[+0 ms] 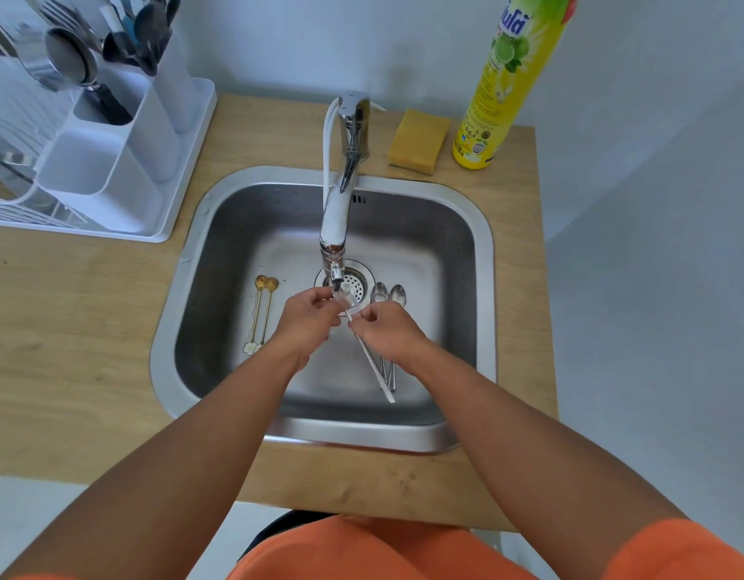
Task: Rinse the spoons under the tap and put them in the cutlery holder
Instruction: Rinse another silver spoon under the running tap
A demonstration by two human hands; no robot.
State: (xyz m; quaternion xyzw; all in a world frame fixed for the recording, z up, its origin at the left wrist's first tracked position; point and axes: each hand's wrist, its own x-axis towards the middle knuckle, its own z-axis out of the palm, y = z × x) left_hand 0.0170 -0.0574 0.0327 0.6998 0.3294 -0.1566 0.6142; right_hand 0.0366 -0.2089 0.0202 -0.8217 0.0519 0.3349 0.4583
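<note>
Under the tap (341, 190), both hands pinching white spoon (368, 353), left hand (309, 318), right hand (385, 330)

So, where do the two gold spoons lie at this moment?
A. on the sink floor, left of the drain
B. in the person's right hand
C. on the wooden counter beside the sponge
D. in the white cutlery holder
A: the two gold spoons lie side by side in the sink, left of the drain, untouched by either hand.

Person in orange clothing
2 bare forearms; short orange sleeve (688, 550) on the right arm, orange garment (362, 550) below.
</note>
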